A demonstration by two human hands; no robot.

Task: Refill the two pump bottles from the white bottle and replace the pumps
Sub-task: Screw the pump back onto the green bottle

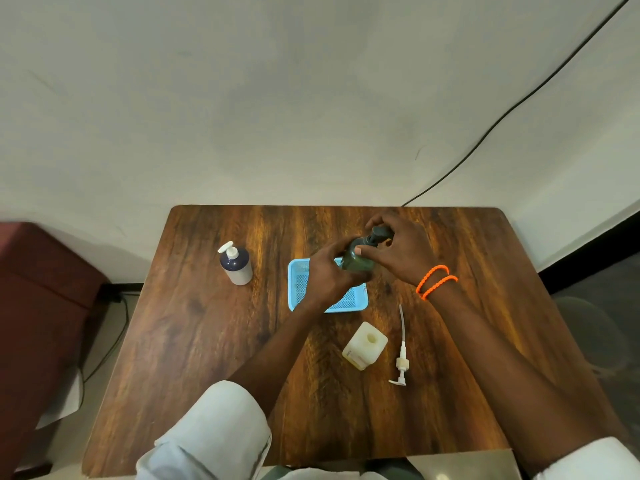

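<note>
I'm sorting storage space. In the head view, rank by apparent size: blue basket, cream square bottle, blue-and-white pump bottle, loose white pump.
1. blue basket, though hands cover part of it
2. cream square bottle and blue-and-white pump bottle: alike, unranked
3. loose white pump: long but thinnest

Both hands, left and right, curl together, gripping.

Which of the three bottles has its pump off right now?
The pale yellowish square bottle near the front edge: its neck is open and a white pump lies on the table beside it. The dark green bottle in hand and the dark blue bottle carry pumps.
</note>
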